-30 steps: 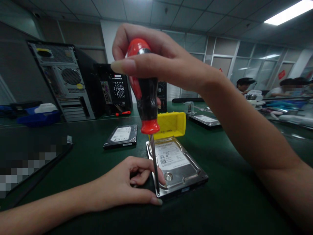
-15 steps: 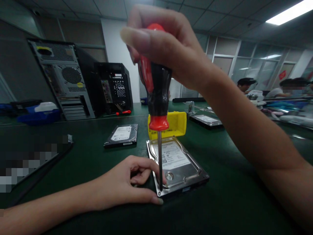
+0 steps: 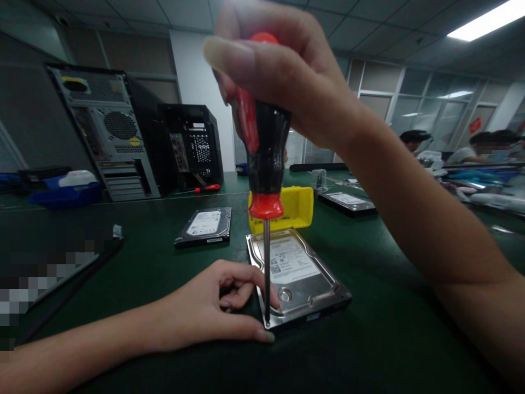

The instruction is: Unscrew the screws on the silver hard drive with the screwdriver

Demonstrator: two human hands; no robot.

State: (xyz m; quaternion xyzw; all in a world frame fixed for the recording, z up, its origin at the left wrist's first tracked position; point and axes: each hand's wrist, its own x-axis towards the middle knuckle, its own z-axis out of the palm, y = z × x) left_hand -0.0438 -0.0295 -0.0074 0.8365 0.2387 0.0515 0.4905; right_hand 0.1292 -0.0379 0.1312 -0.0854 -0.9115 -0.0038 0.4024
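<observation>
A silver hard drive lies label up on the green table, its near left corner toward me. My left hand steadies that corner, with the index finger on the metal cover and the thumb against the near edge. Above it, my right hand is wrapped round the red and black handle of a screwdriver. The screwdriver stands nearly upright, its shaft passing in front of my left index finger. Its tip meets the drive at the corner screw; whether it sits in the screw head I cannot tell.
Directly behind the drive is a yellow bin on its side. A second hard drive lies to the left, a third drive at the back right. Two computer cases stand at the back left, near a small red-handled screwdriver. People sit far right.
The screwdriver's tip has shifted slightly left and toward me, onto the corner screw. My right hand has tilted a little with it. My left hand and the drive stay almost where they were.
</observation>
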